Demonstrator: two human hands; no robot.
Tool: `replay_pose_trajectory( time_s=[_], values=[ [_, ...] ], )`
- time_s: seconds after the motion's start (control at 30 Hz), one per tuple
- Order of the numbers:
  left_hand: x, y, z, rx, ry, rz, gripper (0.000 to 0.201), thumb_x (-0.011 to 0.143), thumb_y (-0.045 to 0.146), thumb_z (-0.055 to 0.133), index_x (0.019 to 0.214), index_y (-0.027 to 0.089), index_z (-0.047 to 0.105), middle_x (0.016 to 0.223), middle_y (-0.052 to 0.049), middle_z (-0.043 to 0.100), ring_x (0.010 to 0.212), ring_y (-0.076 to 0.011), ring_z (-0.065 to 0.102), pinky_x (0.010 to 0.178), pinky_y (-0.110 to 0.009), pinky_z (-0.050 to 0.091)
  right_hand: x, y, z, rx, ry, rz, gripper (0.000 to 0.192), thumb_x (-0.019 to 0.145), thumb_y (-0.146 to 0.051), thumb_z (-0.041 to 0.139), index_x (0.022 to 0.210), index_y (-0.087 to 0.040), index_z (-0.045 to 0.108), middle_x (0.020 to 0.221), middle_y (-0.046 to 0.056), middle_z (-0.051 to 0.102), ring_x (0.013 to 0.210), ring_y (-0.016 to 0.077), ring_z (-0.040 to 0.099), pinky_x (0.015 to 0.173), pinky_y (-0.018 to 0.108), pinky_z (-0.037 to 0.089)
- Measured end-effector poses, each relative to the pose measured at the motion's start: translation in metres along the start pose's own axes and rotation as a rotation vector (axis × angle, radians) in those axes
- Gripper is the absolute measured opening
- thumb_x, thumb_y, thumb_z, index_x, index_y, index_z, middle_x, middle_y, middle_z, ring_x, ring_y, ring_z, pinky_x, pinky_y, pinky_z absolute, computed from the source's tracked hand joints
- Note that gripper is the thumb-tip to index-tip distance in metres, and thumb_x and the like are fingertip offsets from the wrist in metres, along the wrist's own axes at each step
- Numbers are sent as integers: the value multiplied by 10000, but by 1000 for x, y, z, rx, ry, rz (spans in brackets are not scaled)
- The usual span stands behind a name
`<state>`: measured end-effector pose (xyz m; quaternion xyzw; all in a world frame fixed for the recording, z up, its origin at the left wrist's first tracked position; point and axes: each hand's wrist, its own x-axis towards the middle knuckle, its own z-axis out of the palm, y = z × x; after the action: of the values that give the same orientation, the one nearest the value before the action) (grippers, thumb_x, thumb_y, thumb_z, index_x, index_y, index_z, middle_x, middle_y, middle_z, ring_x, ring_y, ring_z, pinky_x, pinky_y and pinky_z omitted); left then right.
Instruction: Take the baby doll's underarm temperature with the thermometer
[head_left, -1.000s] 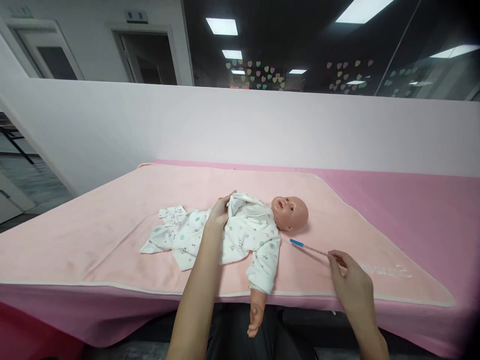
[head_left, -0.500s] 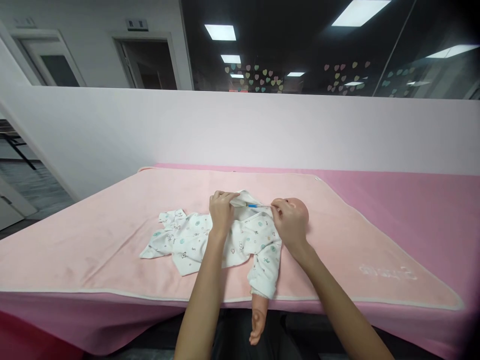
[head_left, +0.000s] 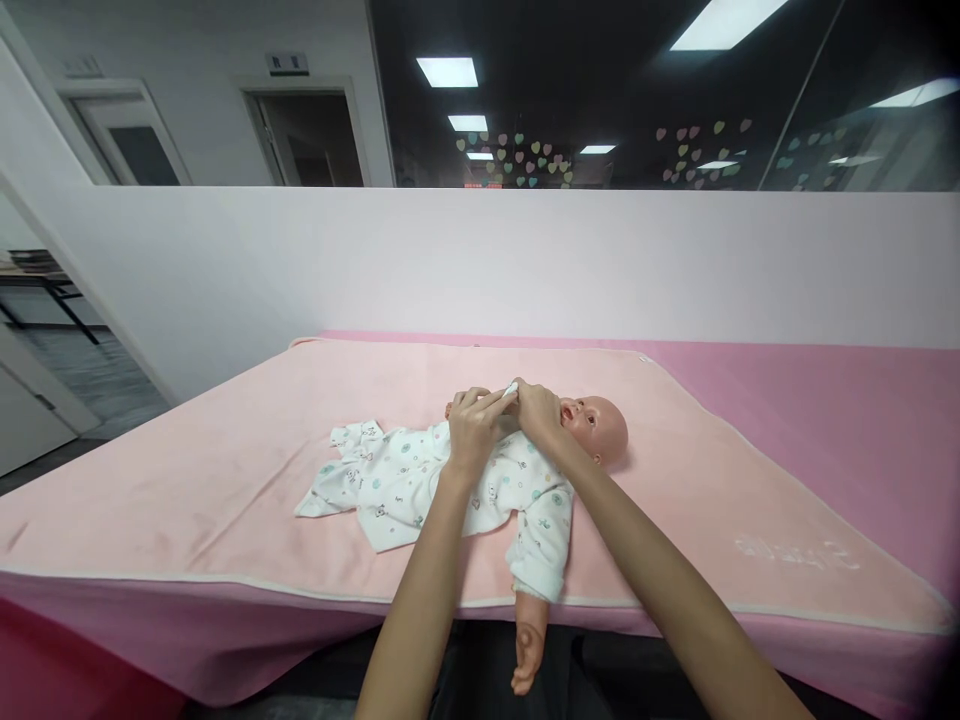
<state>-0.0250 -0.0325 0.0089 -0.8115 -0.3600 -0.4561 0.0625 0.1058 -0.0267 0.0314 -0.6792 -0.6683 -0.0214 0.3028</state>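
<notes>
A baby doll (head_left: pixel 600 428) lies on its back with its head to the right, in a white baby outfit (head_left: pixel 409 490) printed with small figures. My left hand (head_left: pixel 474 430) is closed on the outfit's cloth at the doll's far shoulder and chest. Pressed close beside it, my right hand (head_left: pixel 537 412) grips the same cloth near the doll's chin; a white bit of cloth shows between my fingers. What else lies under my fingers is hidden. Past my left hand peeks a small skin-coloured part of the doll. The doll's near arm (head_left: pixel 529 640) hangs over the table edge.
A peach blanket (head_left: pixel 247 430) with white edging lies under the doll, over a pink cloth (head_left: pixel 840 430) on the table. Behind stands a low white wall (head_left: pixel 525 265) with dark glass above. Red material (head_left: pixel 67 670) shows at the lower left.
My right hand has moved left from the doll's face to meet my left hand, uncovering the face. A thin blue-and-white stick seen between my hands is now out of sight.
</notes>
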Motion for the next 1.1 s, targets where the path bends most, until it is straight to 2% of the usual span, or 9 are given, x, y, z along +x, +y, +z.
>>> replay_pose_trajectory(
  time_s=[0.1,0.23,0.43,0.57,0.67,0.8,0.9,1.03,1.1],
  values=[
    [-1,-5,-5,-13,96,-83,559,725,-14,388,1157,277,592,1056,-24,656,940,-223,506,851,-353,326,-1,4,-14,-34,59,3,198,829,-223,438,918,-189,612,834,68,644,756,176,563,624,256,317],
    [-1,-13,-22,-1,364,-347,669,638,-35,348,1237,210,518,966,-42,659,875,-192,525,814,-299,374,-12,17,-31,-72,175,-42,200,781,-169,429,794,-203,626,844,44,610,762,165,515,573,252,299],
    [-14,-10,-35,-22,527,-491,536,603,23,340,1016,194,637,637,-3,606,599,-132,529,610,-223,389,-51,45,-22,-81,291,-251,181,745,-106,463,761,-197,618,882,40,584,853,180,460,741,294,353],
    [-38,-6,-39,60,407,-442,397,604,38,350,761,199,677,476,16,513,462,-109,446,517,-215,322,-74,55,-11,-139,315,-362,196,726,-89,476,757,-206,631,924,45,589,948,206,453,924,385,297],
    [-45,-4,-49,162,265,-353,313,620,57,397,680,194,672,498,8,559,468,-108,466,494,-222,280,-82,56,-14,-116,327,-407,245,705,-63,457,767,-216,639,1003,42,591,1029,209,452,1006,414,231],
    [-13,2,-62,137,402,-262,315,641,51,402,712,191,675,553,3,600,543,-122,530,510,-220,296,-71,63,-32,-11,424,-289,268,725,-80,415,783,-206,645,1037,43,599,1004,185,492,1024,385,233],
    [26,5,-53,-47,482,-292,340,709,52,340,771,177,650,613,-10,608,636,-133,573,584,-216,374,-52,81,-43,79,468,-112,256,772,-149,398,796,-180,652,988,70,625,979,195,515,973,371,296],
    [46,-9,-9,-37,134,-316,327,761,110,374,977,193,606,986,-64,637,922,-184,576,795,-275,408,-36,112,-42,336,340,191,284,785,-294,407,826,-171,660,910,63,657,884,194,557,818,324,401],
    [40,-23,17,23,-71,-364,307,785,200,428,1055,187,573,1191,-114,550,1157,-239,451,956,-346,323,-35,123,-36,501,292,289,315,777,-381,426,835,-185,666,896,45,670,852,186,572,789,310,416]
  ],
)
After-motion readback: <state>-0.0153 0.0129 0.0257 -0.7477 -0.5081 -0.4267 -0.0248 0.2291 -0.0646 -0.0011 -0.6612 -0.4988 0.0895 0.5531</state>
